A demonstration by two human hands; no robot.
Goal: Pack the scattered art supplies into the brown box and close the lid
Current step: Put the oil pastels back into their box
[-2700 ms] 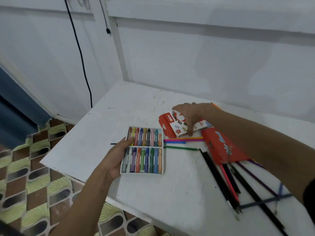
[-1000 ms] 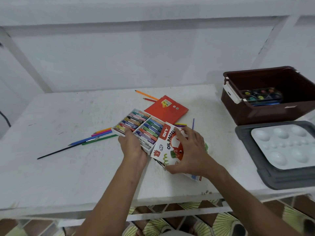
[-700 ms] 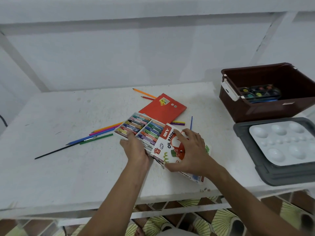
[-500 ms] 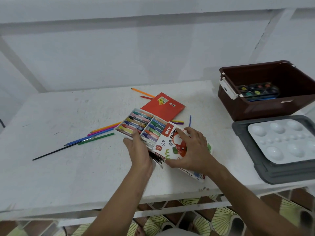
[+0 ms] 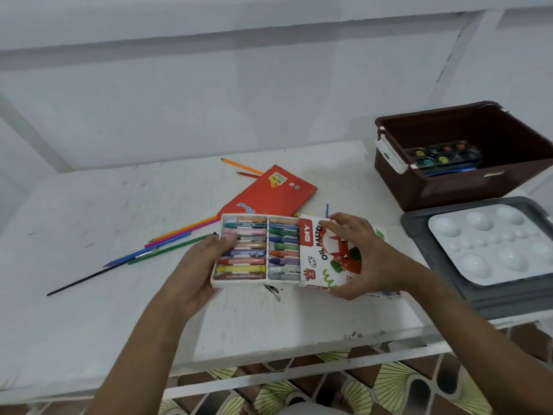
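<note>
Pastel tray [image 5: 256, 250], a shallow white tray with two rows of oil pastels lying loose in it, sits between the two hands just above the near edge of the white table [image 5: 89, 310], its right end entering the printed sleeve [image 5: 326, 256]. The left hand [image 5: 199, 271] grips the tray's left end, thumb over the top rim and fingers underneath; the right hand [image 5: 363, 259] holds the sleeve, fingers curled over its far edge and thumb at the near one. Tray and sleeve look light and thin-walled, probably easy to crush or bend, and the pastels would likely spill if it tipped (they are soft and smear, too), so holding it level by the ends and edges seems the safe grip. Beyond the left hand lie loose colour pencils [image 5: 179, 238], a thin black brush [image 5: 86, 278] and a red pencil packet [image 5: 269, 193]. Well to the right of the right hand stands the brown box [image 5: 449, 190], open, with a watercolour set [image 5: 443, 154] inside; nearer, a white palette [image 5: 493, 241] rests on the grey lid [image 5: 419, 232]. Pale walls enclose the table, and patterned flooring shows below.
</note>
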